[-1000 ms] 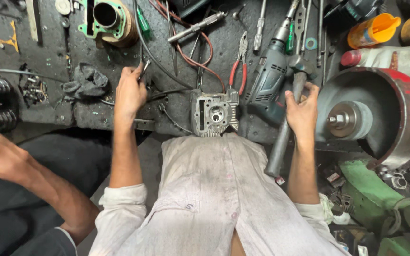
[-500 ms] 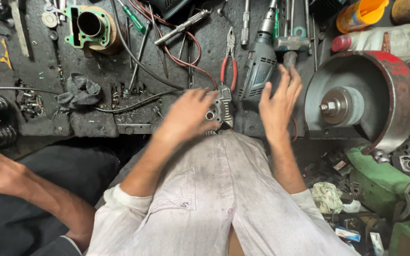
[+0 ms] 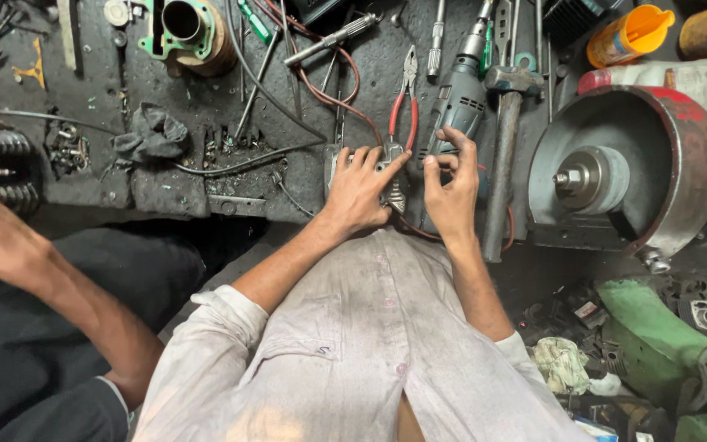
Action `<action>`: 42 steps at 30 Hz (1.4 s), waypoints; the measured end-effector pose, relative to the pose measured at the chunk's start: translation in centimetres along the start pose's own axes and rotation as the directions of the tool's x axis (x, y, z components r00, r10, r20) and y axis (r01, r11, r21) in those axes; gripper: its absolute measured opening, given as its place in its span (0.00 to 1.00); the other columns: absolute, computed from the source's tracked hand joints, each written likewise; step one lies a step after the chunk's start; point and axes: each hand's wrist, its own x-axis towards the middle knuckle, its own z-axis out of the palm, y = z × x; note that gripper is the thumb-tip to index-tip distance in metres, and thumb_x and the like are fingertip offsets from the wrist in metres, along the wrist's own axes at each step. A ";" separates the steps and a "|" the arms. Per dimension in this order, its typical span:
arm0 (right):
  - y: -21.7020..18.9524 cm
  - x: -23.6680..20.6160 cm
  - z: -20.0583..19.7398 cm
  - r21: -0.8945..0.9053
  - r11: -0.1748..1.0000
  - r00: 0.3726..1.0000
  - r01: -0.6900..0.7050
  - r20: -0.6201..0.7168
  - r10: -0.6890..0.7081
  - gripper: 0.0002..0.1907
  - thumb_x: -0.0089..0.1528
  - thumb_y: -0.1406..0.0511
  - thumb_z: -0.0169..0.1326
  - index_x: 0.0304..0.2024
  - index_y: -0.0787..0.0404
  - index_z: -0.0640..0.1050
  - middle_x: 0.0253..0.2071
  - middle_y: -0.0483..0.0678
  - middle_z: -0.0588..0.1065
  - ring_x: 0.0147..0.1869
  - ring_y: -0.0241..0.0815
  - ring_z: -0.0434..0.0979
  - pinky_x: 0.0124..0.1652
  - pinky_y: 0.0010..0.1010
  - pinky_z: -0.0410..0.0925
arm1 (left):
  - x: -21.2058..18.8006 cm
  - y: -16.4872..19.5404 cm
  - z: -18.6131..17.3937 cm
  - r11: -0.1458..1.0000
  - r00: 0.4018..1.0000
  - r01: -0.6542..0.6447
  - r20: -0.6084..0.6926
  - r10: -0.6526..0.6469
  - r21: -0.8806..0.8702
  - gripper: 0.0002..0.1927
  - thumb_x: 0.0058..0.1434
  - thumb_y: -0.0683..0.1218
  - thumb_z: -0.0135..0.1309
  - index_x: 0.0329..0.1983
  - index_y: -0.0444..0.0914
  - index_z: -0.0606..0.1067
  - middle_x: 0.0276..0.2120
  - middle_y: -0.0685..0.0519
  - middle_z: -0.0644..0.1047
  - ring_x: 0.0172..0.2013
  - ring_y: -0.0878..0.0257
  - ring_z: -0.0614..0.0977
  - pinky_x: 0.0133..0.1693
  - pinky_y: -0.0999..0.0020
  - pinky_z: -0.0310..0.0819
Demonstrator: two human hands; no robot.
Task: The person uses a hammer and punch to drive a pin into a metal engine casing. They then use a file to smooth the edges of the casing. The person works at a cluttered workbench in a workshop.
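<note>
From my head camera, I am pressing my left hand (image 3: 359,190), fingers spread flat, over the small metal engine part (image 3: 393,196) at the table (image 3: 173,188) edge; my right hand (image 3: 452,192) is pinching beside it, contents unclear, just right.

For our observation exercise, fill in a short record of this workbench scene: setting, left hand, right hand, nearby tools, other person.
setting: dirty dark workbench, seen from above
left hand: lies on a grey engine part, mostly hiding it
right hand: beside it, fingers pinched; held item too small to tell
nearby tools: pliers, drill, hammer
other person: forearm at left
</note>
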 end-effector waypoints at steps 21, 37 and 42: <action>2.8 -3.7 3.7 -0.524 0.816 0.912 0.245 0.409 -0.011 0.10 0.63 0.66 0.58 0.47 0.61 0.79 0.42 0.52 0.75 0.47 0.54 0.77 0.44 0.45 0.71 | -16.9 -7.5 -0.4 -0.104 0.761 -0.346 -0.214 -0.613 -0.933 0.46 0.46 0.48 0.75 0.69 0.43 0.68 0.60 0.47 0.72 0.60 0.49 0.77 0.64 0.52 0.72; 1.1 -2.8 5.7 -0.191 0.980 0.961 0.057 0.276 -0.002 0.09 0.56 0.67 0.64 0.37 0.63 0.79 0.35 0.48 0.76 0.38 0.45 0.75 0.41 0.35 0.70 | -16.9 -6.3 1.9 -0.707 0.938 -0.305 -0.071 -0.341 -0.638 0.50 0.48 0.55 0.70 0.73 0.42 0.63 0.63 0.44 0.71 0.62 0.47 0.76 0.65 0.47 0.70; -4.0 -3.7 2.0 0.139 0.986 0.968 0.088 0.223 -0.118 0.09 0.58 0.74 0.62 0.40 0.66 0.77 0.38 0.47 0.74 0.43 0.37 0.74 0.46 0.28 0.69 | -15.5 -6.4 2.2 -0.723 0.952 -0.262 -0.047 -0.304 -0.639 0.51 0.49 0.58 0.69 0.75 0.42 0.61 0.64 0.43 0.70 0.63 0.46 0.75 0.65 0.46 0.70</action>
